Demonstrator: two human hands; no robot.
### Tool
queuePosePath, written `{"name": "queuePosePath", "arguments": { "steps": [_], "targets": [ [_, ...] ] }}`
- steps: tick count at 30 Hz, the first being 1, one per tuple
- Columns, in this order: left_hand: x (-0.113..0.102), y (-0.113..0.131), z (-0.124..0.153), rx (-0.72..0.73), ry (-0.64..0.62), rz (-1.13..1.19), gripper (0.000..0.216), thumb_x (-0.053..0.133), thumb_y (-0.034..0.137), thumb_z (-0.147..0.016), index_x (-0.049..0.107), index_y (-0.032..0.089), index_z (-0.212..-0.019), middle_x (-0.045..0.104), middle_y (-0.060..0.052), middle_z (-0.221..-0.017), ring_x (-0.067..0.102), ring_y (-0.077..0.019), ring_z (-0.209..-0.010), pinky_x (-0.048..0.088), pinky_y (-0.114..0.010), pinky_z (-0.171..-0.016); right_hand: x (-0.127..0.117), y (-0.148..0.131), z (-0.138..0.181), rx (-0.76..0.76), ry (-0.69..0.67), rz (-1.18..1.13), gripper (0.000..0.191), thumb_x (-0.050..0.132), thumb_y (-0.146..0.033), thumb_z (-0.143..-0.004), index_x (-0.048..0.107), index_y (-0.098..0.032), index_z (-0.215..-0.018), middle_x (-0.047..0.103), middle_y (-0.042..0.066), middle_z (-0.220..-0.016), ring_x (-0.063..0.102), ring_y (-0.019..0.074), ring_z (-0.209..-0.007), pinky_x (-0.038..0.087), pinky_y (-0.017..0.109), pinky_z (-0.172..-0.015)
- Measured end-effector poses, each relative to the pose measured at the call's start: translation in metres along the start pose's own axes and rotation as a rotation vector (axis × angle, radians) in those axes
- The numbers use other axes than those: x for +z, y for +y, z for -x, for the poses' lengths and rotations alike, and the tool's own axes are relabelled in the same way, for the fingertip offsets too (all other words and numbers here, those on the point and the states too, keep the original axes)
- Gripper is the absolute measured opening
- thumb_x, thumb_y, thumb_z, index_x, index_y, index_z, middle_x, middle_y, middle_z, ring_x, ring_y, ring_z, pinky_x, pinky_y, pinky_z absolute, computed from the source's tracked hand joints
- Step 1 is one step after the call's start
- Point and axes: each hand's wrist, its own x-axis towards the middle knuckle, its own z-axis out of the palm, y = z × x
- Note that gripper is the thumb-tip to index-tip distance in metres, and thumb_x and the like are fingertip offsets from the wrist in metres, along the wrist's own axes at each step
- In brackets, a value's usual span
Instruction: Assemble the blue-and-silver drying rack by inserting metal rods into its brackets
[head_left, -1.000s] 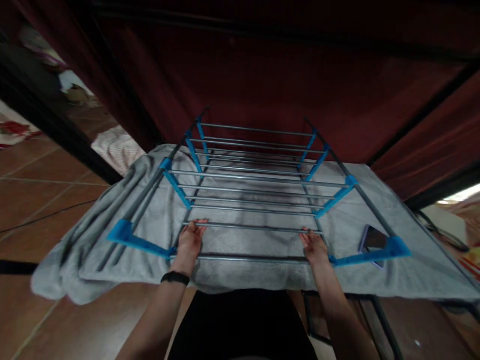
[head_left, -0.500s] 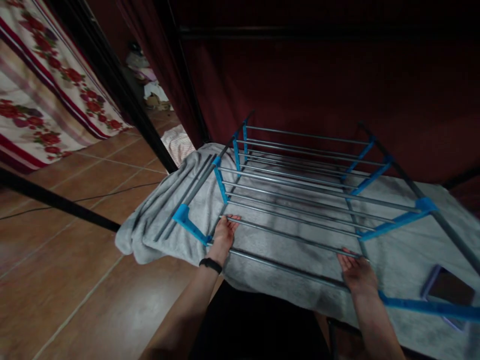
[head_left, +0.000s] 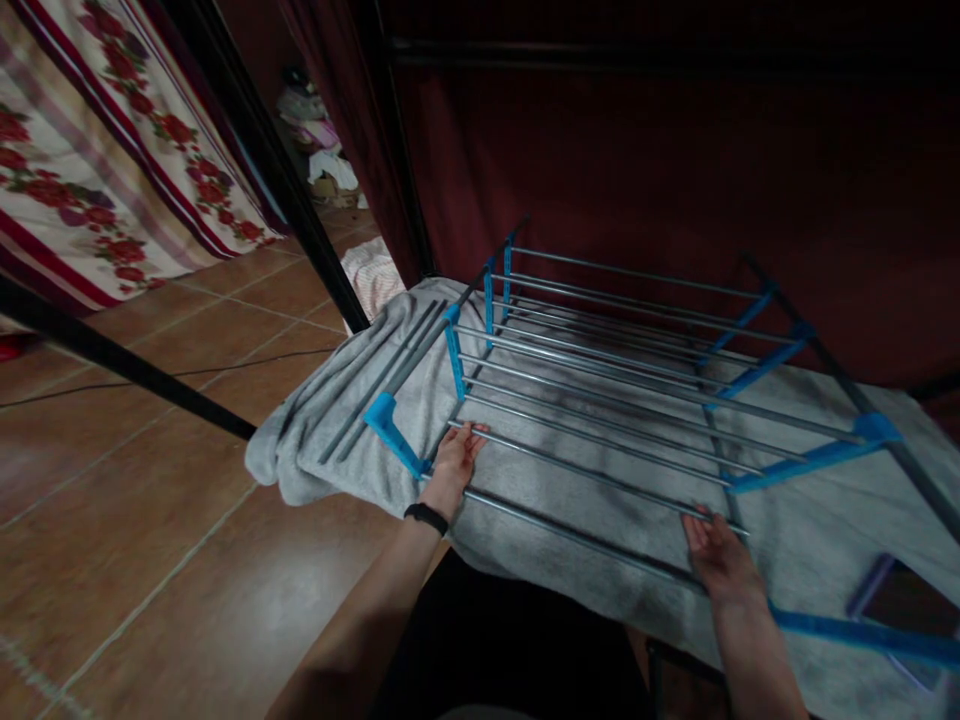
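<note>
Where rumpled, blanket (head_left: pixel 592 508) above tiles (head_left: pixel 247 580)

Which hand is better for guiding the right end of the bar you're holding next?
Probably the right hand: it holds the bar close to that end, while the left hand is near the opposite end.

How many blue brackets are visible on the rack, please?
8 brackets: four along the left side of the rack, front to back, and four along its right. The front right one reaches the picture's edge; more may be hidden beyond.
</note>
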Motion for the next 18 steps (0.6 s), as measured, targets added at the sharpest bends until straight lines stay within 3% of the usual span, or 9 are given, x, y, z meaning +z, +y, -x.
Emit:
{"name": "queuePosePath", "arguments": {
  "steps": [7, 12, 18],
  "targets": [
    [0.006, 0.001, 0.011, -0.050, 0.002, -0.011, 0.012, 0.070, 0.006, -0.086, 0.064, 0.015, -0.081, 0.073, -0.005, -0.074, 0.073, -0.0140, -0.068, 0.059, -0.023, -0.069, -0.004, -0.012, 0.003, 0.015, -0.030, 0.008, 0.013, 0.070, -0.013, -0.074, 0.063, -0.023, -0.076, 0.067, -0.001, -0.085, 0.070, 0.0131, -0.083, 0.064, 0.029, -0.082],
    [0.007, -0.006, 0.021, -0.075, -0.017, -0.024, 0.015, 0.068, 0.002, -0.086, 0.062, 0.016, -0.084, 0.074, -0.004, -0.076, 0.074, -0.0143, -0.070, 0.061, -0.024, -0.071, -0.003, -0.010, 0.012, 0.019, -0.101, 0.035, 0.018, 0.071, -0.007, -0.071, 0.062, -0.022, -0.077, 0.069, -0.002, -0.087, 0.071, 0.0128, -0.084, 0.063, 0.030, -0.086],
    [0.008, -0.012, 0.039, -0.095, -0.069, -0.048, 0.019, 0.073, 0.002, -0.081, 0.061, 0.016, -0.086, 0.076, -0.007, -0.085, 0.076, -0.0162, -0.079, 0.061, -0.026, -0.075, 0.003, -0.007, 0.027, 0.014, -0.109, 0.034, 0.019, 0.065, -0.002, -0.078, 0.062, -0.021, -0.080, 0.070, 0.000, -0.087, 0.072, 0.0131, -0.086, 0.062, 0.035, -0.091]
  ]
}}
